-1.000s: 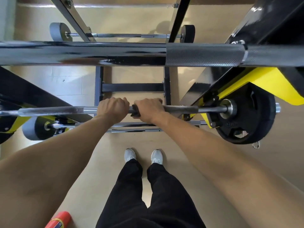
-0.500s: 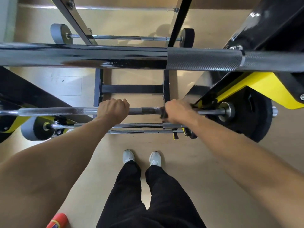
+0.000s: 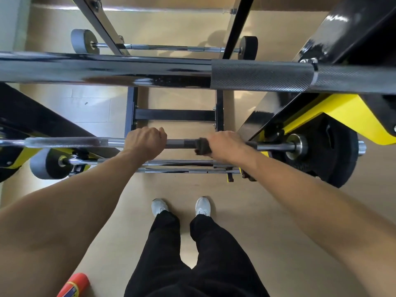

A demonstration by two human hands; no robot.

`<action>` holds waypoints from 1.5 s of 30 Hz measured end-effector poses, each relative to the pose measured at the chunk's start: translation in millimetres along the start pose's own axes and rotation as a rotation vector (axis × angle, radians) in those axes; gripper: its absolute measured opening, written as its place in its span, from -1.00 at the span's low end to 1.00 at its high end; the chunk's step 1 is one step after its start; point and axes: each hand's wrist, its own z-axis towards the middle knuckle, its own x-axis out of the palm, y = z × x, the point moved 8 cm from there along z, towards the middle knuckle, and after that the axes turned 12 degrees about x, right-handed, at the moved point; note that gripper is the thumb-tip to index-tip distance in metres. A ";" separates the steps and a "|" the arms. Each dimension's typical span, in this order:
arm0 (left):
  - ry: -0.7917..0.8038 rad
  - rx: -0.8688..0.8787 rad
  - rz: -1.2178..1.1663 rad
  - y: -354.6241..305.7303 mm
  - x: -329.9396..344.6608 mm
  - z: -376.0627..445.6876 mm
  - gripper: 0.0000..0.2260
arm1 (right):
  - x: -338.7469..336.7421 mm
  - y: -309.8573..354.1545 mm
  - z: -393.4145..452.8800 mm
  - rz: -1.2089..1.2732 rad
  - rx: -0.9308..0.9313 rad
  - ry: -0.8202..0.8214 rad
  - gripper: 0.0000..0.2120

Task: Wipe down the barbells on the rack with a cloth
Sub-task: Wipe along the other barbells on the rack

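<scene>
From the head view, the barbell (image 3: 70, 142) lies level across the rack's middle. The left hand (image 3: 145, 144) is wrapped round the shaft; at its 3 o'clock the right hand (image 3: 227, 146) clamps the dark cloth (image 3: 201, 146) round the bar. The steel looks heavy, stiff and probably slick; the cloth looks soft. Best held mid-shaft, clear of the plate (image 3: 334, 151).

Floor: smooth tan flooring (image 3: 267, 221), glossy, soft overhead glare | Far edge: pale grey tiled strip (image 3: 90, 108) | Wall: light grey wall corner (image 3: 10, 20), upper left | Lighting: even, indoor.
</scene>
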 end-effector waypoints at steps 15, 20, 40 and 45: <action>-0.077 0.059 -0.055 -3.6 -4.3 -2.6 -0.54 | -0.5 47.1 6.0 0.104 0.140 -0.025 -0.71; -0.112 0.255 -0.320 -6.7 -16.6 -13.1 -0.82 | -20.7 86.1 -20.9 0.662 0.036 -0.021 -0.76; -0.577 -0.369 -0.197 328.0 -35.7 -175.6 -0.48 | -29.1 422.2 64.4 0.092 -0.240 -0.112 -0.68; -0.535 -0.275 -0.046 332.5 -30.7 -172.2 -0.45 | -33.9 470.9 65.6 0.120 -0.249 -0.171 -0.84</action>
